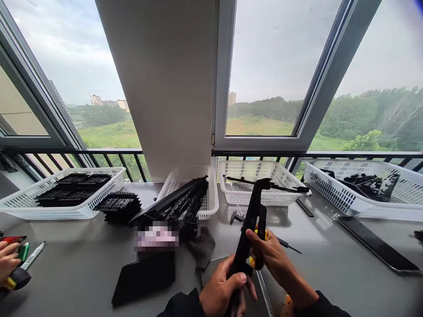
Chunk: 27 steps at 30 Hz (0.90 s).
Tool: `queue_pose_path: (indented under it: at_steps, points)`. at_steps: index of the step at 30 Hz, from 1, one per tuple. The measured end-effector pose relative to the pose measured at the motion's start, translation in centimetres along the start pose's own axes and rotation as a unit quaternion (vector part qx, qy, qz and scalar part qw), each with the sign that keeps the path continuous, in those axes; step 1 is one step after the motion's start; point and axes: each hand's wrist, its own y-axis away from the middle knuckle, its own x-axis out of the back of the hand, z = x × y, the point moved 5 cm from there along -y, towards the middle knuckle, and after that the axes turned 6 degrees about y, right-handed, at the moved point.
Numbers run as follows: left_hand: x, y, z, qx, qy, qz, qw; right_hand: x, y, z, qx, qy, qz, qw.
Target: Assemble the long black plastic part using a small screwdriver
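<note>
My left hand (220, 287) is wrapped round the lower end of a long black plastic part (248, 233), which stands tilted up in front of me with a bent upper end. My right hand (274, 257) is closed beside it on a yellow-and-black handled tool (260, 260), its thumb against the black part. Fingers cover most of the tool, so its kind does not show. Behind the part, a thin black strip (287, 188) crosses the front of a white basket (231, 199). A slim black rod (290, 246) lies on the table right of my hands.
More white baskets (62, 215) (214, 207) (350, 209) line the window side, holding black plastic parts. A stack of black parts (119, 207), a black flat case (145, 279), a dark cloth (202, 248) and a black panel (376, 244) lie around. Another person's hand (8, 259) is at far left.
</note>
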Motion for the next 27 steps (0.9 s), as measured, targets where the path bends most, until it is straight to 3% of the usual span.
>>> queue_pose_path:
  at_steps: [4,8,10,19,27]
  points:
    - [0.6,0.5,0.0,-0.017,-0.014,0.038,0.999,0.3,0.4,-1.5,0.034,0.130,0.013,0.991]
    - [0.8,0.4,0.6,-0.041,-0.007,0.072,0.997,0.2,1.0,-3.4,0.117,0.276,0.005,0.954]
    - [1.0,0.5,0.8,-0.044,-0.016,0.085,0.995,0.1,1.0,-3.4,0.127,0.320,-0.019,0.939]
    - [1.4,1.2,1.3,-0.060,-0.028,0.116,0.991,0.1,0.9,-1.8,0.105,0.418,-0.058,0.900]
    - [1.3,1.0,1.7,-0.072,-0.035,0.135,0.988,-0.4,1.1,-1.6,0.109,0.431,-0.076,0.893]
